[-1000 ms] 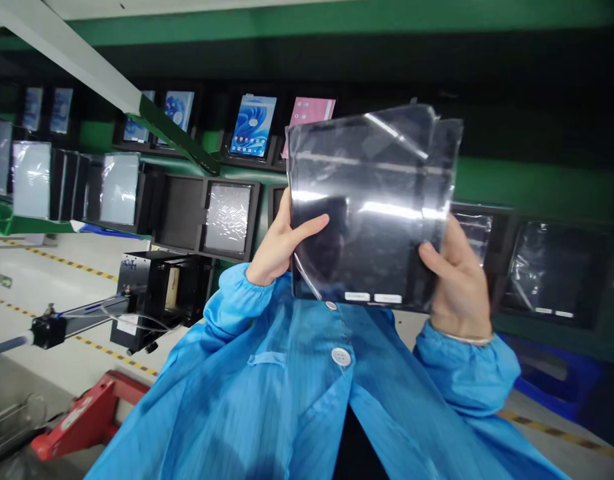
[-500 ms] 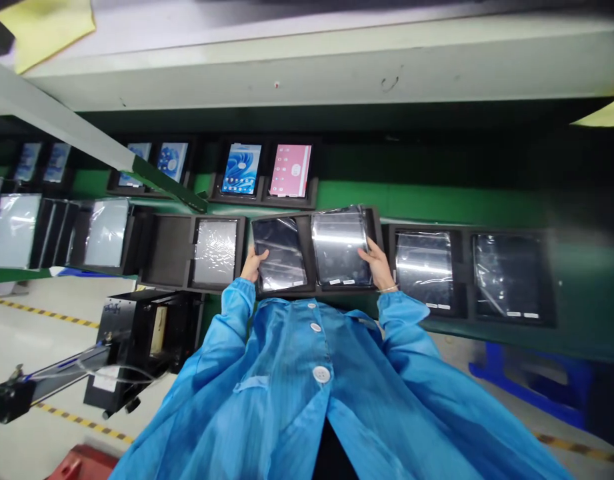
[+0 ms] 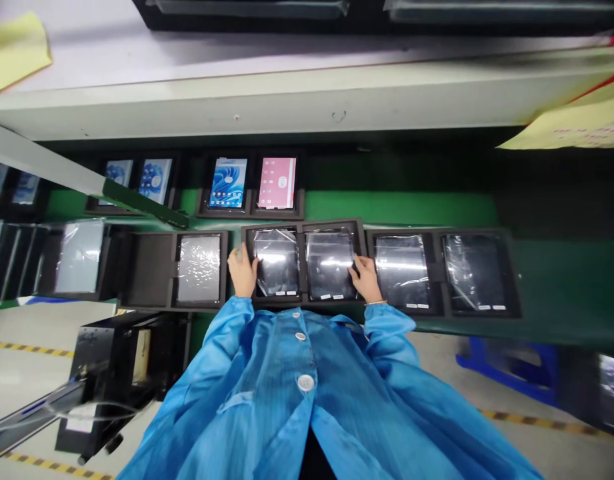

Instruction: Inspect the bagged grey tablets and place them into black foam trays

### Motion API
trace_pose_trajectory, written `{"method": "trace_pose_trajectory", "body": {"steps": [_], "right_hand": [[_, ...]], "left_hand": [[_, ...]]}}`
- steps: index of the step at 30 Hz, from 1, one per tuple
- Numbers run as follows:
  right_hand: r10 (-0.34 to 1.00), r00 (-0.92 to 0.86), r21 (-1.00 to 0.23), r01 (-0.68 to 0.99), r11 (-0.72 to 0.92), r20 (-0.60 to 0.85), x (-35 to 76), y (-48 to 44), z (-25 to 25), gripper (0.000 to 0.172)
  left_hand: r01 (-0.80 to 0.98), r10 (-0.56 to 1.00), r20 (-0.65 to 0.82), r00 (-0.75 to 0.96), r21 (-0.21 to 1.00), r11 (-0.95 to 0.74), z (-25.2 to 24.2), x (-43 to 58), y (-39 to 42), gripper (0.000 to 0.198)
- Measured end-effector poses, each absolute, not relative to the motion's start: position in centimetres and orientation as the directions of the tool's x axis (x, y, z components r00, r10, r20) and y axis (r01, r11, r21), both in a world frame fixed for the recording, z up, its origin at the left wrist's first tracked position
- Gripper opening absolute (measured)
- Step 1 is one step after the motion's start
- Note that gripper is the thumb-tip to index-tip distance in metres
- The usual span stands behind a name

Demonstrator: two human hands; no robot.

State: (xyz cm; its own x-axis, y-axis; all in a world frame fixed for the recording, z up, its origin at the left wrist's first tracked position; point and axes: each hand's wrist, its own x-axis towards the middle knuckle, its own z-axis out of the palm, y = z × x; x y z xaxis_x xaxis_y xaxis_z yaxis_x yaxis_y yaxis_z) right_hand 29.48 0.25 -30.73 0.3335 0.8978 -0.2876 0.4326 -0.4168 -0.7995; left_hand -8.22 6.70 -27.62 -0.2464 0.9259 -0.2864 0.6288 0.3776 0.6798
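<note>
Centrally, the left hand [image 3: 243, 272] spreads beside a tablet [image 3: 277, 263]; the right hand's [image 3: 365, 277] hold is unclear. Uneven pushing could lodge the tablet crooked in its tray [image 3: 303, 267].

A long white shelf [image 3: 287, 103] runs across the top, with a plain yellow paper sheet [image 3: 17, 52] at its left and a second yellow sheet with reddish writing [image 3: 577, 120] hanging at the right. A slanted metal bar [image 3: 47, 157], white with a green lower end, crosses the left side. At lower left is a black boxy machine [image 3: 99, 380]; at lower right, a blue plastic frame [image 3: 544, 370], possibly a stool, though dim. Yellow-and-black striped tape [image 3: 537, 421] marks the pale floor [image 3: 17, 385]
</note>
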Motion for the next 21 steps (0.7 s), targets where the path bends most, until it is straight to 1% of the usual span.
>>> {"method": "trace_pose_trajectory", "body": {"steps": [3, 5, 8, 11, 14, 17, 21], "right_hand": [[0.866, 0.435, -0.686, 0.552, -0.474, -0.248, 30.3, 0.6, -29.3, 0.050], [0.815, 0.518, -0.606, 0.569, -0.555, -0.260, 30.7, 0.8, -28.8, 0.052], [0.757, 0.583, -0.539, 0.552, -0.636, -0.296, 31.0, 0.9, -28.7, 0.046], [0.763, 0.580, -0.560, 0.545, -0.624, -0.286, 31.0, 0.5, -28.3, 0.042], [0.821, 0.520, -0.646, 0.547, -0.532, -0.236, 30.8, 0.1, -27.4, 0.034], [0.867, 0.459, -0.710, 0.545, -0.446, -0.192, 30.6, 0.1, -26.8, 0.027], [0.866, 0.459, -0.718, 0.532, -0.448, -0.200, 30.7, 1.1, -27.1, 0.033]], "left_hand": [[0.652, 0.884, -0.308, -0.352, 0.596, 0.468, -28.0, -8.9, 5.3, 0.061], [0.641, 0.853, -0.349, -0.389, 0.563, 0.522, -28.7, -9.4, 4.5, 0.050], [0.609, 0.835, -0.389, -0.389, 0.572, 0.550, -29.2, -9.8, 3.9, 0.041], [0.550, 0.846, -0.405, -0.347, 0.642, 0.534, -28.6, -9.9, 3.9, 0.036], [0.473, 0.856, -0.410, -0.316, 0.713, 0.517, -27.1, -10.1, 3.9, 0.030], [0.409, 0.848, -0.418, -0.327, 0.746, 0.526, -25.1, -10.9, 4.0, 0.030], [0.382, 0.825, -0.422, -0.377, 0.740, 0.553, -21.9, -12.7, 3.9, 0.024]]}}
